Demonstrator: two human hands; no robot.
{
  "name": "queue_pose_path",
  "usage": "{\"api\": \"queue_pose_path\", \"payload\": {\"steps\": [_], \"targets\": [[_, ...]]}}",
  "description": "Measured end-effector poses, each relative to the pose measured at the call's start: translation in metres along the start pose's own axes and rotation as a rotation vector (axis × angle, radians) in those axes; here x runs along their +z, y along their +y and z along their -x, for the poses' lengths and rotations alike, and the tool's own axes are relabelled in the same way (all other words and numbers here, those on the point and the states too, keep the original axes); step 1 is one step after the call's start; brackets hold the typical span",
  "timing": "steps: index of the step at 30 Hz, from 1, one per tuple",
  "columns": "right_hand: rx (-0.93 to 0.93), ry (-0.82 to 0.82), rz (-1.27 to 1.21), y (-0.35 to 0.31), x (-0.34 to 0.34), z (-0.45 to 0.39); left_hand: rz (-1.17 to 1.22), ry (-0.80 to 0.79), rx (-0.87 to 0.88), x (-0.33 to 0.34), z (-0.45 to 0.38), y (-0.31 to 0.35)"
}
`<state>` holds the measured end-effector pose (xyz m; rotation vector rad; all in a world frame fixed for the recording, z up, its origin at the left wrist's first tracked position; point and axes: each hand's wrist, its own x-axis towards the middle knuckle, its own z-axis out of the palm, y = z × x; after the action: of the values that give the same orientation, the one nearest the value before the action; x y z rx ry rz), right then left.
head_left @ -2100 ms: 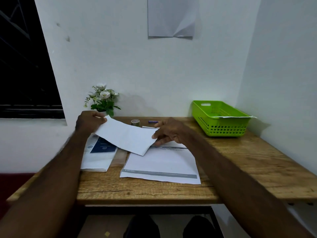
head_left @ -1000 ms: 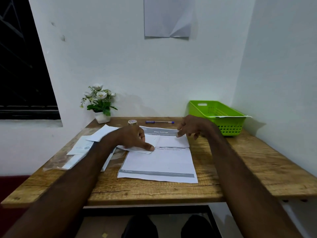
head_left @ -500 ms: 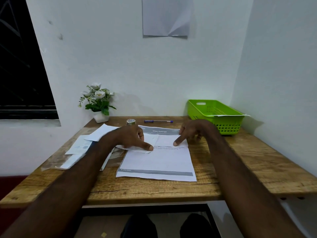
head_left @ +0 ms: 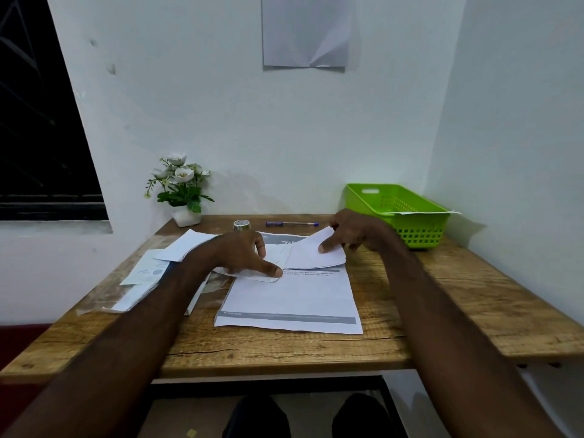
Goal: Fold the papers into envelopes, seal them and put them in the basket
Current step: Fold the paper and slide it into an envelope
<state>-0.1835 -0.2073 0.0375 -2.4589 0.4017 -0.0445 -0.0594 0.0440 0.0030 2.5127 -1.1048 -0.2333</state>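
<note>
A folded white paper (head_left: 303, 256) lies on top of a larger printed sheet (head_left: 294, 298) in the middle of the wooden table (head_left: 284, 349). My left hand (head_left: 240, 254) presses the folded paper's left part down, thumb at its front edge. My right hand (head_left: 350, 232) pinches the paper's right corner, which is lifted off the sheet. The green basket (head_left: 398, 213) stands at the back right, with a white paper lying across its rim.
More papers (head_left: 158, 273) are stacked at the left of the table. A roll of tape (head_left: 242, 225) and a blue pen (head_left: 292, 223) lie at the back. A small pot of white flowers (head_left: 180, 191) stands in the back left corner.
The folded paper came down from the air onto the printed sheet. My left hand now pins it, and my right hand has lifted its right corner up.
</note>
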Motion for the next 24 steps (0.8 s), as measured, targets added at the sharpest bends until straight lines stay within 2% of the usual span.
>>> {"api": "queue_pose_path", "payload": {"steps": [4,6,10,14,16,20,24], "targets": [[-0.044,0.068,-0.203,0.000,-0.002,0.001,-0.033,0.001,-0.029,-0.001,0.000,0.002],[-0.084,0.157,-0.258,-0.001,-0.003,0.002,-0.041,0.007,-0.039,0.000,0.000,0.002],[-0.178,0.419,-0.365,-0.007,-0.010,0.005,-0.060,0.036,-0.036,0.001,-0.002,0.000],[-0.271,0.768,-0.480,-0.015,-0.017,0.013,-0.053,0.029,-0.022,0.002,-0.003,-0.001],[-0.283,0.861,-0.524,-0.017,-0.020,0.015,-0.034,0.031,-0.017,0.002,-0.003,-0.002],[-0.286,0.853,-0.718,-0.020,-0.023,0.018,-0.069,0.086,-0.015,0.004,-0.003,-0.002],[-0.262,0.705,-1.001,-0.020,-0.028,0.019,-0.133,0.184,0.010,0.010,-0.005,-0.002]]}}
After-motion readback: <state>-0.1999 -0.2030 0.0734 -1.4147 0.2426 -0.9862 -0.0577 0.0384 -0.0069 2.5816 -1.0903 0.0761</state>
